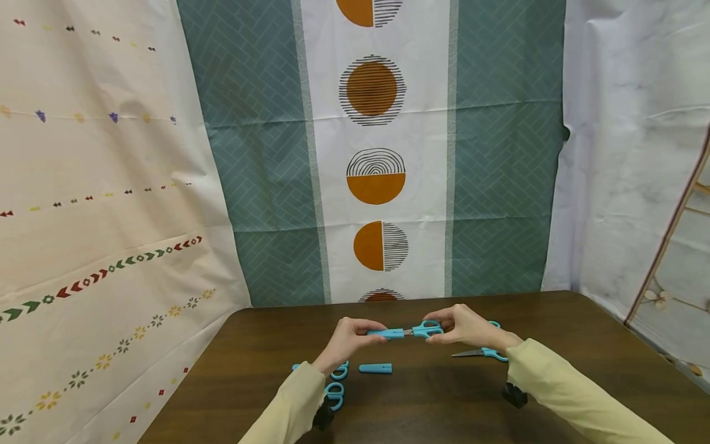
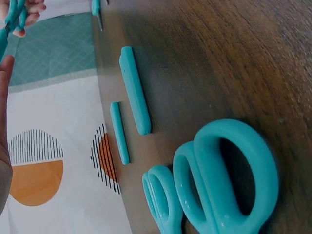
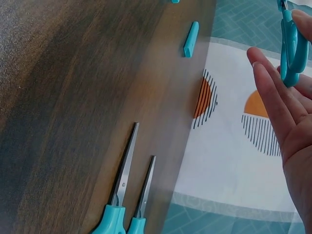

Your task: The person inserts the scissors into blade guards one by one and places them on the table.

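My left hand (image 1: 349, 338) holds a light-blue blade cover (image 1: 392, 333) between thumb and fingers, raised over the table. Opposite it, my right hand (image 1: 463, 325) grips light-blue-handled scissors (image 1: 421, 331) by the handles. Their blade points left, its tip inside the cover's mouth and a short length of metal showing between. In the right wrist view the handle (image 3: 288, 53) lies between thumb and fingers. Beneath the hands another blue cover (image 1: 375, 369) rests on the table; the left wrist view shows a second, thinner-looking cover (image 2: 120, 134) behind it.
Covered scissors lie at the left, their blue handles (image 1: 334, 394) partly behind my left sleeve (image 1: 296, 394). On the right, scissors with bare blades (image 3: 126, 175) lie beside another bare-bladed pair (image 3: 145, 195). A patterned cloth (image 1: 383, 154) hangs behind the dark wooden table (image 1: 432, 394).
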`<state>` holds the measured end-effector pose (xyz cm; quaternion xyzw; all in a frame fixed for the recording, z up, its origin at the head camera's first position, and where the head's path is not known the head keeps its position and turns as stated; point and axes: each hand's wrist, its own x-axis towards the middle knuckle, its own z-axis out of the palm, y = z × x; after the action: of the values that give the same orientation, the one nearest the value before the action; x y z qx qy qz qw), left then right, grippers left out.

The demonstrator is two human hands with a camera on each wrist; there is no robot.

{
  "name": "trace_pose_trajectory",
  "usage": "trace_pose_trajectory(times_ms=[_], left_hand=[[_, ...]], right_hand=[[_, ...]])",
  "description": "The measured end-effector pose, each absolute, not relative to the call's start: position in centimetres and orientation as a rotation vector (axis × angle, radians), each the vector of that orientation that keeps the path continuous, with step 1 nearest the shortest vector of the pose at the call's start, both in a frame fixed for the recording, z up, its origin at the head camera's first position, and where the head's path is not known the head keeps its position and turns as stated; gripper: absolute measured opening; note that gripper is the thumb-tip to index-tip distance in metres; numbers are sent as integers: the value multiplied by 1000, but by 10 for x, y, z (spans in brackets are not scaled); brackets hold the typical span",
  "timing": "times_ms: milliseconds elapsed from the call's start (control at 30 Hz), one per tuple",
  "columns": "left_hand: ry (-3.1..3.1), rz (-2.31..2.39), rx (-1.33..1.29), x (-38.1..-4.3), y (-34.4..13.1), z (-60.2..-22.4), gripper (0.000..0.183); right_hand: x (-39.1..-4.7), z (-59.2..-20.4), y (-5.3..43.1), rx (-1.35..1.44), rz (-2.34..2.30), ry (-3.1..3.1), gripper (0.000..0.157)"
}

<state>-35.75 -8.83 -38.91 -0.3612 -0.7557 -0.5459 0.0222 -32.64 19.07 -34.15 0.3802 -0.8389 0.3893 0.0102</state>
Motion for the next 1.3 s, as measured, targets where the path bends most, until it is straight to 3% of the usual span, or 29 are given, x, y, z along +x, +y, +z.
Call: trace_pose_trajectory(times_ms=[600, 1300], left_hand=[[-2335, -1719, -1116, -338, -85, -368, 18], [-2374, -1655, -1037, -336, -74, -367, 18]], right_hand=[[-347, -365, 196, 1167, 1181, -2629, 47], [-350, -365, 189, 1123, 1154, -2626, 49]])
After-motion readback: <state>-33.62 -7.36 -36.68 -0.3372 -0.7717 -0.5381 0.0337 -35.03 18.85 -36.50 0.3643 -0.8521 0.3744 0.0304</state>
